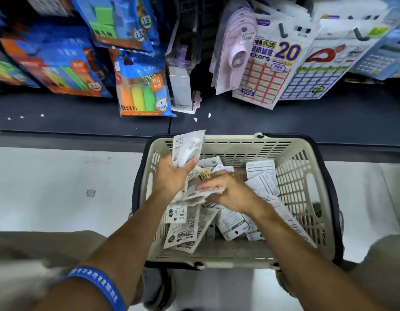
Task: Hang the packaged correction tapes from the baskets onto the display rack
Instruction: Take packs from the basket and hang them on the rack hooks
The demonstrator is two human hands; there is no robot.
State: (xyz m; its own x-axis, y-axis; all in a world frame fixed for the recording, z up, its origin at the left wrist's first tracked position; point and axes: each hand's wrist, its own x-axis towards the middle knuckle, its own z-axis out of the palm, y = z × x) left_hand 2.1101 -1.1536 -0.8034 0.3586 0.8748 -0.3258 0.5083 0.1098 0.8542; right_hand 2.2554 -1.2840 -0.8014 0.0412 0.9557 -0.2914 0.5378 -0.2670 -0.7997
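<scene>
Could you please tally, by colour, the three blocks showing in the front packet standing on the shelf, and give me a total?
Front packet on the shelf:
Orange blocks: 1
Yellow blocks: 1
Green blocks: 1
Total: 3

Both forearms bare, no sleeves in view; left forearm carries a blue band (98, 286), rubbery-looking, printed with a row of pale marks too blurred to read; right wrist unadorned; light beige shorts (37, 248) over both thighs; grey shoes (156, 288) partly visible below the basket.
</scene>
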